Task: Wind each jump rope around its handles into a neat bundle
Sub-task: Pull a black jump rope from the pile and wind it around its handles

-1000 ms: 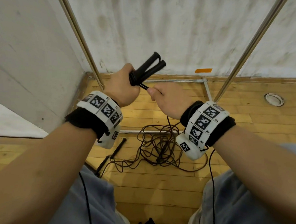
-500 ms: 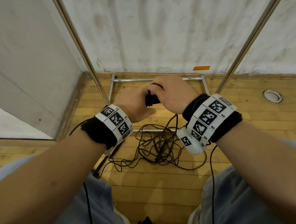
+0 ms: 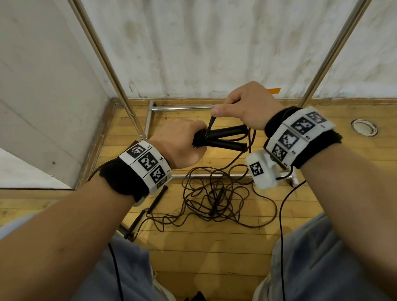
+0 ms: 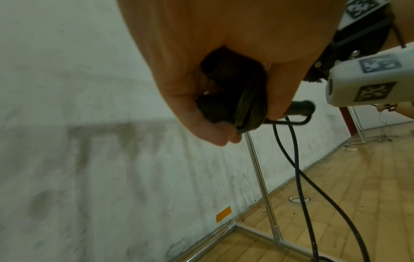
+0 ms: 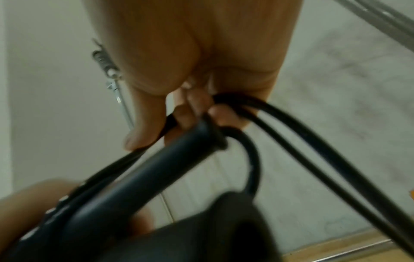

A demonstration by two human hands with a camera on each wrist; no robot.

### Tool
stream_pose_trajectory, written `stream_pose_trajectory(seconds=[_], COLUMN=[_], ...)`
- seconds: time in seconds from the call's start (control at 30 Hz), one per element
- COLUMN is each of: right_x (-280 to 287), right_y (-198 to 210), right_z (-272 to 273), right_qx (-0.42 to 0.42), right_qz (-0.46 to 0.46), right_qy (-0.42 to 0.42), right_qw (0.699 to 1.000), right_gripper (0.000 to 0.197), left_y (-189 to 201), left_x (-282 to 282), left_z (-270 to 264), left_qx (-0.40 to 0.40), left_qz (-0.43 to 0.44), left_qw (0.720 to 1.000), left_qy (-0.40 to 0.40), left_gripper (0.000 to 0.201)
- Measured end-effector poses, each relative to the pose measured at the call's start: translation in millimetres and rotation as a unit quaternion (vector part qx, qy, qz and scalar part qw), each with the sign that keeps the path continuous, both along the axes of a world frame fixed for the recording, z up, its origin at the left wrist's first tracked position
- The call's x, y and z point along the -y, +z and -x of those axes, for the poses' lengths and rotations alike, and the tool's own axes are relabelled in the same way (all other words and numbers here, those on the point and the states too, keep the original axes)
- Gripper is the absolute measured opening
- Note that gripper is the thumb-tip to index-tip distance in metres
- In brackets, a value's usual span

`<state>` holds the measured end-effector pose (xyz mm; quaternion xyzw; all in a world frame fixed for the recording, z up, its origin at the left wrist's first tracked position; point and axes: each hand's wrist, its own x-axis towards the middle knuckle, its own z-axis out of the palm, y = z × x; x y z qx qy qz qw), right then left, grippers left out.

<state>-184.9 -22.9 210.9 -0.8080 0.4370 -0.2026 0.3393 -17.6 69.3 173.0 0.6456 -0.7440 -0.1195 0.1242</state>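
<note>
My left hand (image 3: 181, 142) grips the two black jump rope handles (image 3: 226, 138) side by side at their left end, where several turns of black cord (image 4: 251, 108) are wound around them. The handles (image 5: 143, 175) point right, roughly level. Just above them, my right hand (image 3: 244, 109) pinches the cord (image 3: 211, 125) between thumb and fingers, and the cord (image 5: 291, 134) loops out of the fist. The loose rest of the rope hangs down to a tangled pile (image 3: 215, 198) on the wooden floor.
Another black handle pair (image 3: 147, 210) lies on the floor left of the pile, below my left wrist. A metal rack frame (image 3: 181, 107) stands against the white wall ahead. A round floor fitting (image 3: 364, 128) sits at the right. My knees frame the bottom.
The handles swung from pointing up to lying level and pointing right. My right hand circled over them with the cord and now sits above them.
</note>
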Motion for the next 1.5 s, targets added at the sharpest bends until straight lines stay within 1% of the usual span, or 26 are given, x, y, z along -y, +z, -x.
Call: stream_pose_trajectory(seconds=[0.13,0.23,0.3,0.33,0.37,0.4,0.43,0.53,0.6,0.67,0.73,0.8,0.87,0.93,1.0,1.03,1.07,1.1,1.17,1.2,1.27,1.37,1.4,1.5], right_x=[10,9,5,1,-4,-9,-14,-23,-28,-33,-38,-40,-40,-36,-33,-31,-30,-30,-34,-36,-38,-44,-46,-50], right_y=[-1,-3,-8,-12,-16,-20,-24,-26,-26,-27,-29,-32,-33,-34,-33,-31,-30,-29,-27,-25,-25,-30,-32,-36], right_z=[11,13,12,9,5,0,-6,-21,-25,-28,-31,-32,-31,-26,-23,-22,-22,-23,-26,-28,-30,-34,-36,-39], right_qx=[0.012,0.068,0.082,0.095,0.122,0.148,0.163,0.166,0.162,0.165,0.168,0.139,0.090,0.012,-0.081,-0.104,-0.106,-0.083,0.004,0.036,0.060,0.096,0.091,0.045], right_qz=[-0.090,-0.171,-0.188,-0.200,-0.234,-0.269,-0.294,-0.326,-0.319,-0.283,-0.191,-0.059,0.026,0.075,0.122,0.121,0.091,0.035,-0.086,-0.114,-0.114,-0.130,-0.119,-0.047], right_qy=[0.054,0.092,0.096,0.094,0.089,0.082,0.068,0.024,0.001,-0.014,-0.035,-0.043,-0.036,-0.038,-0.061,-0.070,-0.070,-0.058,-0.024,-0.016,-0.014,-0.022,-0.018,-0.002], right_qw=[0.994,0.979,0.974,0.971,0.960,0.948,0.939,0.930,0.934,0.945,0.966,0.988,0.995,0.996,0.987,0.985,0.988,0.994,0.996,0.993,0.992,0.987,0.989,0.998], right_gripper=[0.033,0.037,0.041,0.036,0.024,0.023,0.030,0.043,0.046,0.040,0.026,0.017,0.008,0.015,0.023,0.024,0.024,0.024,0.023,0.024,0.022,0.014,0.013,0.018], left_y=[12,26,34,37,39,41,42,46,45,43,41,40,40,39,39,39,39,40,42,43,44,41,39,31], left_x=[-6,-10,-12,-12,-12,-11,-10,-8,-7,-6,-3,1,4,4,3,3,4,4,5,6,7,8,8,8], left_z=[-3,-2,0,1,1,2,3,2,0,-1,-2,-2,-2,0,3,6,8,9,9,8,3,-6,-9,-13], left_qx=[-0.046,-0.095,-0.146,-0.179,-0.212,-0.239,-0.263,-0.339,-0.381,-0.409,-0.427,-0.446,-0.452,-0.447,-0.448,-0.452,-0.457,-0.462,-0.466,-0.464,-0.453,-0.406,-0.385,-0.312], left_qz=[0.031,0.039,0.033,0.032,0.034,0.037,0.039,0.045,0.047,0.050,0.054,0.057,0.056,0.046,0.030,0.022,0.017,0.015,0.025,0.032,0.043,0.058,0.061,0.071], left_qw=[0.998,0.994,0.989,0.983,0.977,0.970,0.963,0.936,0.918,0.904,0.893,0.880,0.875,0.879,0.882,0.881,0.880,0.877,0.873,0.872,0.874,0.892,0.900,0.928], left_qy=[-0.020,-0.030,-0.017,-0.003,0.015,0.034,0.052,0.087,0.104,0.115,0.133,0.157,0.166,0.161,0.145,0.136,0.130,0.130,0.142,0.150,0.168,0.190,0.194,0.190], left_gripper=[0.016,0.019,0.023,0.021,0.020,0.020,0.021,0.022,0.021,0.023,0.025,0.025,0.022,0.018,0.017,0.018,0.020,0.021,0.023,0.024,0.024,0.023,0.022,0.026])
